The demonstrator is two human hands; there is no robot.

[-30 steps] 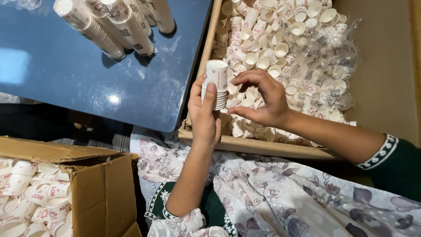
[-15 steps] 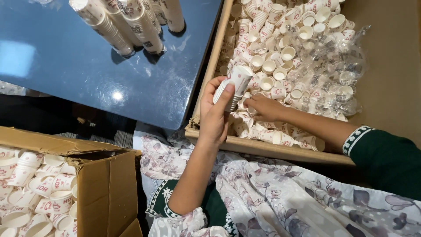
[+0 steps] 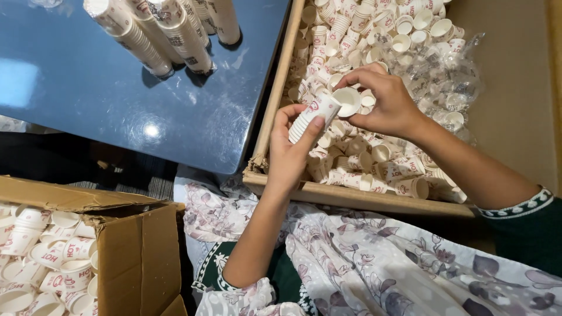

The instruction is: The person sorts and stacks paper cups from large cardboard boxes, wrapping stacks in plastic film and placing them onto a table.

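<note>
My left hand [image 3: 290,155] grips a short stack of small white paper cups [image 3: 312,117], tilted with its open end up and to the right. My right hand [image 3: 383,102] pinches a single white paper cup [image 3: 346,99] right at the top of that stack. Both hands hover over a large cardboard box [image 3: 351,196] filled with loose small paper cups and crumpled clear plastic wrap [image 3: 451,82].
Several tall stacks of paper cups [image 3: 170,32] stand on a blue table [image 3: 117,105] at the upper left. A second cardboard box [image 3: 123,246] at the lower left holds more loose cups. Floral fabric [image 3: 374,269] covers my lap.
The right hand has come up out of the loose cups with a single cup and brought it to the top of the stack. The left hand tilted the stack to the right.
</note>
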